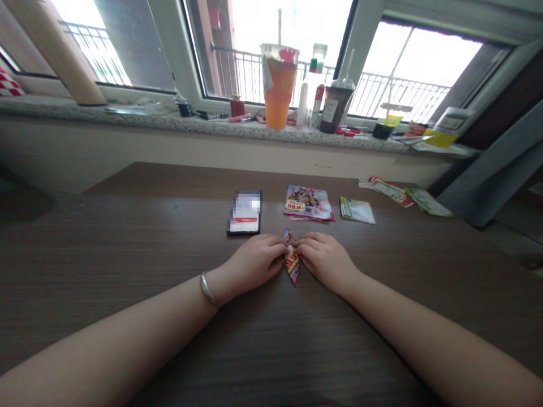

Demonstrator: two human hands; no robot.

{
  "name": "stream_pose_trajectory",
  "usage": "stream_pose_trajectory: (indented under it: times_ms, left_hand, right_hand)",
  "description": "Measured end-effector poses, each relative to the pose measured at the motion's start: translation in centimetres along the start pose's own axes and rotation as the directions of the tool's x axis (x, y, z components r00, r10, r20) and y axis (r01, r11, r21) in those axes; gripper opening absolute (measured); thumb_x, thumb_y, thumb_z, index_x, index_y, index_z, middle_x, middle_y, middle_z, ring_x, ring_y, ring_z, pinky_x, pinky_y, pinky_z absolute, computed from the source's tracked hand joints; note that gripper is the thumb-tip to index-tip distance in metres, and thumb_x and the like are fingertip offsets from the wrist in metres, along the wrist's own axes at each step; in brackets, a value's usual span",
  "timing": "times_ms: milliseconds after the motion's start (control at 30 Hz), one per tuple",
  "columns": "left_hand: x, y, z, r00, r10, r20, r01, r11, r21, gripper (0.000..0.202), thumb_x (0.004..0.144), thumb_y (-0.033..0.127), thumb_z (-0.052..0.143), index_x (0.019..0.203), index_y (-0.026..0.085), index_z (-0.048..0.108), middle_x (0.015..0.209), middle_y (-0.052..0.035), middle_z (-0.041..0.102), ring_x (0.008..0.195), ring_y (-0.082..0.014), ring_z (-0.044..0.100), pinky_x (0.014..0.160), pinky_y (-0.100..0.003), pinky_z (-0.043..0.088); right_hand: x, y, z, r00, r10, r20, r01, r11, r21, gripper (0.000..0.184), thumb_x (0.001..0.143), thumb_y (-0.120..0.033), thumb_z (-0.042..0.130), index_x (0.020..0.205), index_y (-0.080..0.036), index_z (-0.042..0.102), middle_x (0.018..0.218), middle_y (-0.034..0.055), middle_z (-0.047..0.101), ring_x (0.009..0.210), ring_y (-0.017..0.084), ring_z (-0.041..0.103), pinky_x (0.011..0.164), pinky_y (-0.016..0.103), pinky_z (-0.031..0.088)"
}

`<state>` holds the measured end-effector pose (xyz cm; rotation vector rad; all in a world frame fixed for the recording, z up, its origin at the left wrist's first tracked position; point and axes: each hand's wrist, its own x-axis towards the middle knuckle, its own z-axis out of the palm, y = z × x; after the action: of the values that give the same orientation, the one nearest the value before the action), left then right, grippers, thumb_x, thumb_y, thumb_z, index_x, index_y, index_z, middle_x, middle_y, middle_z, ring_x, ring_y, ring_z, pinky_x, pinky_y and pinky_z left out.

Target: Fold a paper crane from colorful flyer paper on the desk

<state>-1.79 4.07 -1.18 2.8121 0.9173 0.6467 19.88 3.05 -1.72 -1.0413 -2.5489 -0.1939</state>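
A narrow diamond of folded printed paper [292, 261], red, yellow and pinkish, stands lengthwise between my hands on the dark wooden table [169, 350]. My left hand [261, 259] grips its left edge with the fingertips, and a silver bangle [207, 289] circles that wrist. From the other side my right hand [324, 259] pinches the right edge, fingers curled together. The fingertips hide part of the paper's middle. Just beyond my left hand lies a phone [245, 213] with its screen lit and blurred. A stack of printed leaflets [309, 202] rests beyond the folded paper.
Right of the leaflets is a small stack of green-and-white cards [357, 210]. Several paper strips [392, 192] lie near the table's far right edge. Along the stone windowsill [144, 118] stand an orange drink cup [279, 90], a dark drink cup [336, 106] and bottles.
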Motion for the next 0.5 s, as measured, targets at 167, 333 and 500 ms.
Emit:
stream_pose_trajectory:
  times_ms: [167,333,500]
  left_hand:
    - [-0.05,-0.41,0.09,0.999,-0.052,0.010,0.052,0.999,-0.014,0.015,0.087,0.019,0.058,0.100,0.018,0.065,0.099,-0.0067,0.068,0.097,-0.0211,0.062,0.089,-0.036,0.048]
    - [-0.05,-0.54,0.19,0.999,-0.039,0.018,0.040,0.999,-0.010,0.015,0.088,0.019,0.056,0.100,0.018,0.064,0.100,-0.0068,0.068,0.097,-0.0212,0.062,0.089,-0.037,0.048]
    - [0.03,-0.72,0.28,1.000,-0.013,0.022,0.014,0.999,-0.030,0.013,0.089,0.019,0.056,0.099,0.018,0.064,0.101,-0.0058,0.069,0.098,-0.0208,0.062,0.090,-0.036,0.047]
  right_hand:
    - [0.12,-0.15,-0.46,0.998,-0.051,0.034,0.053,0.997,-0.052,0.016,0.095,-0.024,0.052,0.102,-0.021,0.066,0.106,0.0061,0.071,0.098,0.023,0.061,0.088,0.039,0.044]
    - [0.26,0.04,-0.63,0.991,-0.126,0.047,0.131,0.984,-0.119,0.016,0.096,-0.026,0.051,0.098,-0.021,0.066,0.104,0.0050,0.071,0.095,0.021,0.060,0.089,0.036,0.043]
    - [0.14,0.02,-0.81,0.980,-0.197,0.023,0.198,0.963,-0.185,0.017,0.097,-0.023,0.049,0.095,-0.018,0.065,0.100,0.0052,0.071,0.093,0.019,0.061,0.088,0.035,0.043]
